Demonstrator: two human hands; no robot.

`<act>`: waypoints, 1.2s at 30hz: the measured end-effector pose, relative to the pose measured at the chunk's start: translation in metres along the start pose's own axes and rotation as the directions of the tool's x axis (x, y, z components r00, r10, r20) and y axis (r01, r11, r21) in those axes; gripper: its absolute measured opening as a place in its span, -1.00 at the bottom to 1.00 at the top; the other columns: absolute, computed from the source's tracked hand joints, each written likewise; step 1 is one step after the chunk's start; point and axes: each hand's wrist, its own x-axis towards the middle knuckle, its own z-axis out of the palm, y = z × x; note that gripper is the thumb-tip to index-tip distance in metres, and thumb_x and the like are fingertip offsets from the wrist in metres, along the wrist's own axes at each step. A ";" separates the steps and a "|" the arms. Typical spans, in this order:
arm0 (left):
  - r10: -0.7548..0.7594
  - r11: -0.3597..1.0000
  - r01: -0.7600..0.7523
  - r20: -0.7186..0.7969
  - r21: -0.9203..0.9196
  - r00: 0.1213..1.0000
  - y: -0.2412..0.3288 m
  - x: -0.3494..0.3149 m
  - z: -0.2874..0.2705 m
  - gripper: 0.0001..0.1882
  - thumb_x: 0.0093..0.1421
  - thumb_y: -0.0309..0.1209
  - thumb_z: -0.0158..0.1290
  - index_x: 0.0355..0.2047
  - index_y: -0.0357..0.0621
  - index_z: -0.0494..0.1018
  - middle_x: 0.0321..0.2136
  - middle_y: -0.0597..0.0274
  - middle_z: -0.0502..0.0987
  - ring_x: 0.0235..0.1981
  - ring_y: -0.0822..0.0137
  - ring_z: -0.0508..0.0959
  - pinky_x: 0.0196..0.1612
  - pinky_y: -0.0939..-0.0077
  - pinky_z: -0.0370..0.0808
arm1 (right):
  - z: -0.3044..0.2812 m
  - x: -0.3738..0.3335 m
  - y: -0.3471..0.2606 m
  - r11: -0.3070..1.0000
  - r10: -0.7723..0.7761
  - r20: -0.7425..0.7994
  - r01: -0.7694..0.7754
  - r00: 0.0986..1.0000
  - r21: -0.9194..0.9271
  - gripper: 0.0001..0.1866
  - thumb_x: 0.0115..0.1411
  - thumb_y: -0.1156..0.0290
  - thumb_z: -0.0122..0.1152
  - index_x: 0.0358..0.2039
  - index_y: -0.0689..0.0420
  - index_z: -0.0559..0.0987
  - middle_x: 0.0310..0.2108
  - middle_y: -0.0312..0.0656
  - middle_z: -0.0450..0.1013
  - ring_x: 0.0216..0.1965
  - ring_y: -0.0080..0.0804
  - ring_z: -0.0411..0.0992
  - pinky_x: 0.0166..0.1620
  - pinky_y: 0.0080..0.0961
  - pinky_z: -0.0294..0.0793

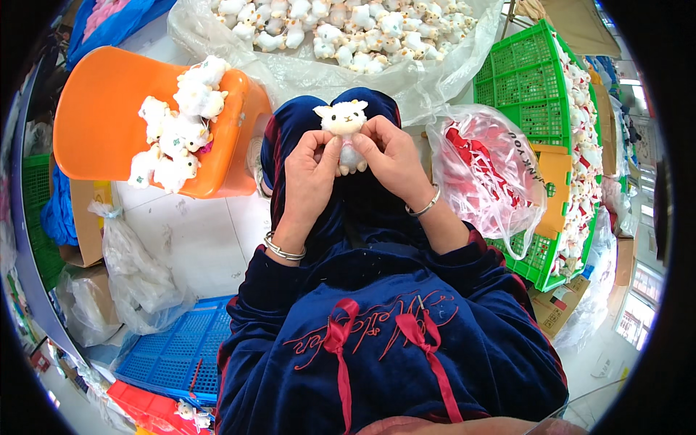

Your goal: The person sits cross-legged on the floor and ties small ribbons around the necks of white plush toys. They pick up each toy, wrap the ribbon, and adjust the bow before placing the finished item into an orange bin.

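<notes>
A small white plush sheep [344, 119] with yellow horns and a pale grey-blue body is upright above my knees, its face up and its feet toward me. My left hand [313, 161] grips its left side with thumb and curled fingers. Closed on the other side is my right hand [391, 154], its thumb pressed to the chest. Both thumbs lie near the neck, and part of the body is hidden behind them.
Several plush sheep [177, 138] lie on an orange chair [101, 116] at left. A clear plastic sheet [304, 80] holds a heap of plush toys ahead. At right, a bag of red ribbons [486, 174] leans by a green crate [518, 90]. A blue crate [174, 348] stands at lower left.
</notes>
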 end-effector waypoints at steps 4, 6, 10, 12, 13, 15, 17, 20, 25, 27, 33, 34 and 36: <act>0.028 0.999 -0.028 -0.004 0.035 1.000 -0.004 -0.003 -0.001 -0.83 0.44 -0.40 0.07 -0.26 -0.27 0.45 -0.49 0.38 0.52 -0.52 0.66 0.46 -0.45 0.72 0.42 | 0.007 -0.005 0.000 0.996 -0.077 -0.085 0.073 0.993 -0.044 -0.76 0.40 0.35 0.17 -0.33 0.27 0.45 -0.54 -0.21 0.43 -0.51 -0.54 0.37 -0.42 -0.49 0.38; 0.046 0.999 -0.047 -0.020 -0.023 0.999 -0.012 -0.004 -0.002 -0.84 0.44 -0.40 0.06 -0.27 -0.26 0.43 -0.48 0.37 0.53 -0.52 0.64 0.47 -0.44 0.70 0.44 | 0.009 -0.004 0.007 0.995 -0.096 -0.091 0.095 0.991 -0.010 -0.76 0.42 0.35 0.15 -0.33 0.26 0.46 -0.54 -0.24 0.43 -0.50 -0.56 0.38 -0.41 -0.49 0.39; 0.046 0.990 -0.049 -0.021 -0.132 0.999 -0.019 -0.006 -0.005 -0.83 0.43 -0.40 0.08 -0.26 -0.27 0.46 -0.47 0.34 0.55 -0.51 0.59 0.51 -0.43 0.69 0.46 | 0.008 -0.005 0.008 0.990 -0.003 -0.038 0.008 0.999 0.141 -0.77 0.44 0.35 0.14 -0.31 0.25 0.48 -0.53 -0.28 0.45 -0.49 -0.60 0.37 -0.40 -0.53 0.39; -0.043 0.996 0.047 0.046 -0.077 0.998 -0.010 -0.002 -0.012 -0.83 0.42 -0.39 0.09 -0.25 -0.28 0.49 -0.45 0.32 0.57 -0.50 0.58 0.53 -0.41 0.70 0.47 | 0.005 -0.005 0.007 0.993 -0.016 -0.034 0.020 0.999 0.117 -0.77 0.44 0.35 0.15 -0.30 0.25 0.50 -0.52 -0.30 0.46 -0.48 -0.62 0.36 -0.39 -0.56 0.39; -0.089 0.995 0.093 0.078 -0.047 0.993 -0.004 0.001 -0.017 -0.82 0.42 -0.39 0.09 -0.24 -0.29 0.50 -0.45 0.31 0.58 -0.49 0.57 0.54 -0.40 0.70 0.47 | 0.005 -0.004 0.007 0.994 -0.022 -0.033 0.026 0.999 0.105 -0.78 0.43 0.34 0.16 -0.30 0.25 0.50 -0.52 -0.31 0.46 -0.48 -0.63 0.36 -0.39 -0.57 0.39; -0.154 0.988 0.152 0.094 0.023 0.984 0.006 0.008 -0.028 -0.70 0.46 -0.31 0.03 -0.29 -0.34 0.57 -0.44 0.28 0.61 -0.48 0.53 0.57 -0.38 0.63 0.50 | 0.004 -0.004 0.005 0.994 -0.007 -0.025 0.010 1.000 0.112 -0.77 0.43 0.34 0.17 -0.29 0.25 0.51 -0.51 -0.30 0.46 -0.47 -0.63 0.36 -0.39 -0.57 0.39; -0.084 0.988 0.068 0.114 0.142 0.990 0.015 0.015 -0.039 -0.66 0.43 -0.30 0.03 -0.32 -0.36 0.58 -0.45 0.23 0.63 -0.50 0.47 0.58 -0.39 0.55 0.50 | 0.005 -0.004 0.003 0.995 -0.007 -0.022 0.009 1.000 0.102 -0.77 0.42 0.33 0.18 -0.29 0.25 0.51 -0.51 -0.29 0.47 -0.47 -0.62 0.36 -0.39 -0.57 0.39; 0.179 0.827 -0.249 0.184 0.504 0.966 0.037 0.025 -0.042 -0.66 0.36 -0.27 0.09 -0.34 -0.38 0.60 -0.49 0.14 0.64 -0.51 0.41 0.59 -0.39 0.49 0.50 | 0.006 -0.002 0.001 0.997 -0.018 -0.021 0.020 1.000 0.076 -0.76 0.42 0.33 0.19 -0.30 0.26 0.51 -0.50 -0.28 0.47 -0.48 -0.61 0.36 -0.38 -0.56 0.39; -0.181 0.816 0.061 0.153 0.575 0.972 0.062 0.023 -0.029 -0.67 0.28 -0.27 0.18 -0.33 -0.39 0.61 -0.55 0.12 0.63 -0.53 0.38 0.60 -0.41 0.47 0.49 | 0.006 -0.002 -0.004 0.999 -0.022 -0.004 0.022 1.000 0.037 -0.79 0.38 0.36 0.20 -0.29 0.26 0.50 -0.50 -0.23 0.46 -0.47 -0.57 0.37 -0.37 -0.52 0.40; -0.144 0.818 0.047 0.126 0.574 0.982 0.055 0.022 -0.028 -0.71 0.28 -0.31 0.17 -0.33 -0.38 0.60 -0.55 0.15 0.62 -0.58 0.43 0.59 -0.46 0.49 0.49 | 0.007 -0.002 -0.006 0.999 -0.038 -0.003 0.038 0.999 0.036 -0.81 0.37 0.38 0.21 -0.29 0.26 0.50 -0.49 -0.19 0.46 -0.47 -0.52 0.39 -0.37 -0.50 0.41; -0.226 0.912 0.191 0.055 0.363 0.973 0.057 0.013 -0.022 -0.83 0.30 -0.44 0.11 -0.25 -0.34 0.55 -0.50 0.18 0.63 -0.68 0.50 0.53 -0.58 0.56 0.45 | 0.008 -0.002 -0.015 0.989 -0.120 -0.061 0.114 0.991 -0.094 -0.83 0.32 0.42 0.23 -0.31 0.26 0.51 -0.44 -0.09 0.48 -0.47 -0.32 0.45 -0.34 -0.43 0.45; -0.224 0.907 0.186 0.057 0.378 0.973 0.058 0.013 -0.022 -0.83 0.30 -0.45 0.10 -0.25 -0.35 0.55 -0.49 0.17 0.63 -0.68 0.49 0.55 -0.58 0.56 0.46 | 0.009 -0.002 -0.017 0.983 -0.148 -0.069 0.138 0.987 -0.123 -0.84 0.31 0.42 0.24 -0.31 0.27 0.52 -0.44 -0.07 0.49 -0.47 -0.29 0.46 -0.34 -0.42 0.45; -0.219 0.896 0.177 0.059 0.408 0.974 0.059 0.014 -0.023 -0.83 0.29 -0.46 0.09 -0.25 -0.36 0.54 -0.48 0.16 0.63 -0.66 0.46 0.58 -0.57 0.56 0.47 | 0.008 -0.002 -0.023 0.989 -0.095 -0.054 0.088 0.994 -0.119 -0.84 0.29 0.42 0.25 -0.30 0.27 0.54 -0.43 -0.06 0.50 -0.45 -0.27 0.49 -0.33 -0.41 0.47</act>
